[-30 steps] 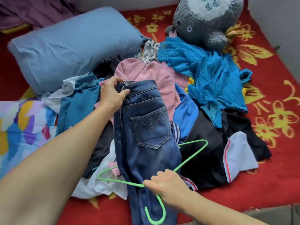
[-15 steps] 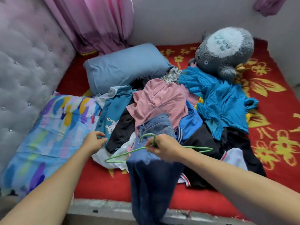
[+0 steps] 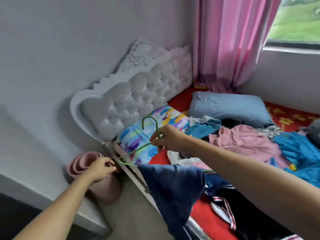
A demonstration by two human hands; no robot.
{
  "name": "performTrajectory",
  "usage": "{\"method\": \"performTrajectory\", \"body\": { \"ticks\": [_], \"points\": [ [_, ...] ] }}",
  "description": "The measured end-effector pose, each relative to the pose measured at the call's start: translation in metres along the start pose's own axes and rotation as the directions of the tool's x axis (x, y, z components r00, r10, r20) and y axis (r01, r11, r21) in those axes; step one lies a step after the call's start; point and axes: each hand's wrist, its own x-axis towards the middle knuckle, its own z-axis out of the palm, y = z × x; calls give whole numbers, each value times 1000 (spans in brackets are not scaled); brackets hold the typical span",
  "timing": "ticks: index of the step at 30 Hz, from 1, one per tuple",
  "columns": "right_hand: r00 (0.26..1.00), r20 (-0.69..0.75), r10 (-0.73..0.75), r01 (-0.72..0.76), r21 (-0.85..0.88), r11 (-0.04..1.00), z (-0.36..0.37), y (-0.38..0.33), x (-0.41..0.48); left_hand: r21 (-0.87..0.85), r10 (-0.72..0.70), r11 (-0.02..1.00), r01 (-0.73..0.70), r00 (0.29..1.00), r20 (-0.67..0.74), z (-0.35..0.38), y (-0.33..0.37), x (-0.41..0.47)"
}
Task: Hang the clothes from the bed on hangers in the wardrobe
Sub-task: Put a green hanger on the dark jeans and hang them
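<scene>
Up off the bed, a thin green wire hanger (image 3: 134, 154) is held in the head view by the right hand (image 3: 168, 138), whose fingers are pinched around the neck just below the upturned hook. Draped over the hanger's lower bar is a pair of dark blue denim jeans (image 3: 173, 193), folded across it and hanging down in front of the bed's edge. The left hand (image 3: 99, 168) floats lower and further left, apart from the hanger's left corner; its fingers are curled loosely together with the tips touching, and nothing can be seen between them. Behind that hand, a rolled pink mat (image 3: 83, 163) stands on the floor against the white wall. A pale grey tufted headboard (image 3: 138, 94) rises behind a pillow with bright multicoloured patches (image 3: 150, 129). On the red sheet with yellow flowers (image 3: 292, 116) lie a plain blue pillow (image 3: 228, 108) and the remaining heap of clothes, among them a pink top (image 3: 242, 141) and a bright turquoise garment (image 3: 299, 149). A pink curtain (image 3: 232, 40) hangs beside the window.
</scene>
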Motion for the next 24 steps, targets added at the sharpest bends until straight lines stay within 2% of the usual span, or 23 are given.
{"method": "performTrajectory", "body": {
  "ticks": [3,6,11,18,24],
  "points": [
    [982,164,-93,89,27,996,52,-67,-2,-70,-98,993,92,990,-98,-45,-59,-62],
    [933,326,-156,161,12,987,118,-129,-10,-106,-162,984,146,972,-170,-87,-118,-125],
    [835,492,-245,281,1,960,232,-220,-31,-119,-289,956,267,921,-260,-151,-230,-239],
    [853,430,-296,325,6,946,372,-314,-25,-113,-442,894,434,812,-381,-236,-366,-398],
    [895,341,-287,286,53,957,459,-383,-11,-92,-463,873,479,755,-464,-293,-438,-465]
  ]
}}
